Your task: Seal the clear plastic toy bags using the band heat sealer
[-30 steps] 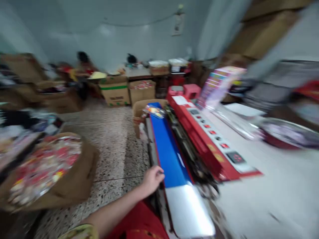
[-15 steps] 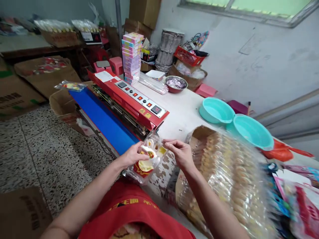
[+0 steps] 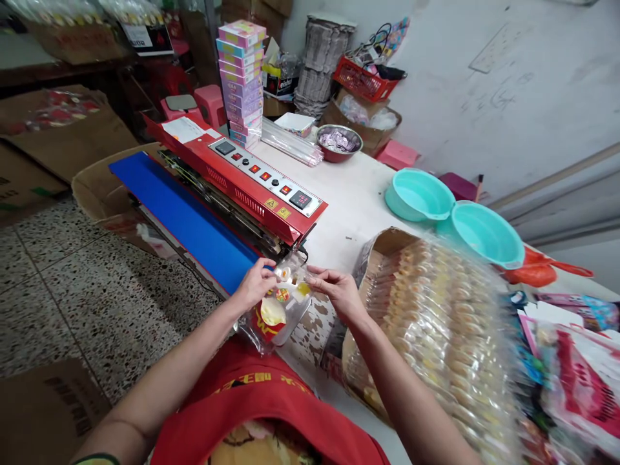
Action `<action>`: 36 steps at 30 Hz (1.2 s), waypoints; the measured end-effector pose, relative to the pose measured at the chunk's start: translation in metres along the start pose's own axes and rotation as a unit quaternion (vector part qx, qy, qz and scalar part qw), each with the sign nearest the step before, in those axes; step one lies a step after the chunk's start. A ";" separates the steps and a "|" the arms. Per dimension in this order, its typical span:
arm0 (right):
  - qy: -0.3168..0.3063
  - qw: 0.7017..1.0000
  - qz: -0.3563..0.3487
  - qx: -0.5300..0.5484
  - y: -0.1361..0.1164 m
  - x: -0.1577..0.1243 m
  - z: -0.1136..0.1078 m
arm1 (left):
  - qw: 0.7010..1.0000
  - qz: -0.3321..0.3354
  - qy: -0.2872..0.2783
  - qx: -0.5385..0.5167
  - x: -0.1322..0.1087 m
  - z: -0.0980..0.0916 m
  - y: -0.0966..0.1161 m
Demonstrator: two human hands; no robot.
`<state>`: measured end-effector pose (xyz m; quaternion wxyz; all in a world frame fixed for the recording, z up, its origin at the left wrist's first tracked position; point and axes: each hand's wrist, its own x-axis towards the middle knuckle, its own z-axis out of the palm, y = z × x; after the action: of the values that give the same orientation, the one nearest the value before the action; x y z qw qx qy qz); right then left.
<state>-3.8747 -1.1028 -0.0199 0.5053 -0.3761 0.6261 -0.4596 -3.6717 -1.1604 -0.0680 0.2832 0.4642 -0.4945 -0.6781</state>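
Head view: clear plastic bag of small toy-like food pieces, red and yellow among them, held tilted in front of a red apron. Left hand pinching the bag's upper left edge between thumb and fingers; right hand pinching the upper right edge, fingertips pressed together on the film. Step in hand, by the look of it: spreading and straightening the bag's upper edge. Next move likely to call for a flat, taut edge, lined up with the near end of a red machine, pieces well below that edge. Contact between bag and machine impossible to tell. Alongside the machine, a blue belt; to the right, on a pale desk, an open carton packed with clear-wrapped goods. Beyond the carton, two teal basins; behind the machine, a stack of small boxes.
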 end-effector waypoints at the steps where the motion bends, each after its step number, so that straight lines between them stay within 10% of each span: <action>1: 0.000 1.000 0.005 0.005 -0.001 -0.001 0.001 | 1.000 -0.012 0.008 -0.007 0.001 -0.003 0.001; 17: -0.006 0.999 0.036 0.005 0.004 -0.005 0.006 | 0.984 -0.071 -0.100 -0.131 0.000 -0.006 0.009; 30: 0.036 0.998 0.036 0.028 0.020 -0.010 0.015 | 0.960 -0.204 -0.027 -0.192 0.020 0.001 0.012; 36: 0.082 0.995 0.047 0.030 0.030 -0.010 0.018 | 0.980 -0.081 0.084 -0.164 0.022 0.020 0.000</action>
<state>-3.8555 -1.0885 -0.0468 0.4845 -0.2920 0.6680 -0.4834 -3.6991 -1.1713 -0.0738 0.3402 0.5056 -0.3119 -0.7290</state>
